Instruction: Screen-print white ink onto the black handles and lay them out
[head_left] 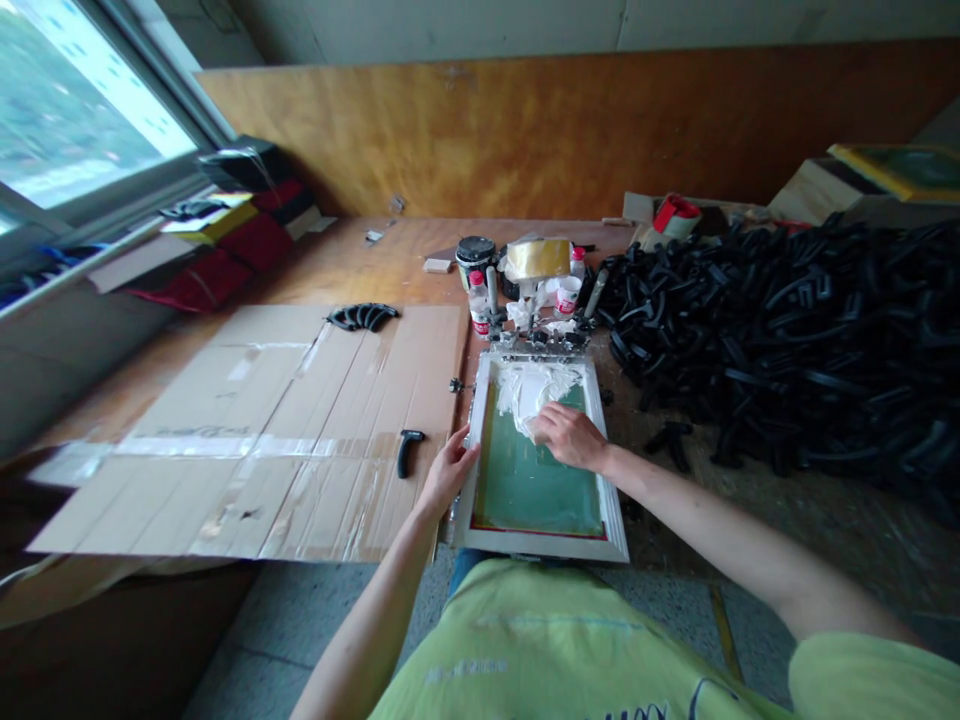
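A screen printing frame point(613, 500) with a green mesh lies in front of me, clamped at its far end by a metal hinge point(536, 345). Thick white ink point(551, 380) is smeared over the far part of the mesh. My right hand point(574, 435) is closed over the mesh at the ink's near edge, pinching what looks like a white-smeared scraper, mostly hidden by the fingers. At the frame's left edge, my left hand point(448, 470) grips the rim between thumb and fingers. Just left of it, a black curved handle piece point(407, 455) lies on the flattened cardboard point(300, 400).
Several black pieces point(364, 317) stand in a row at the cardboard's far edge. A big heap of black parts point(787, 340) covers the right side. Behind the hinge are bottles point(478, 305), a dark tub point(475, 258), a paper cup point(567, 295) and a tape roll point(540, 258).
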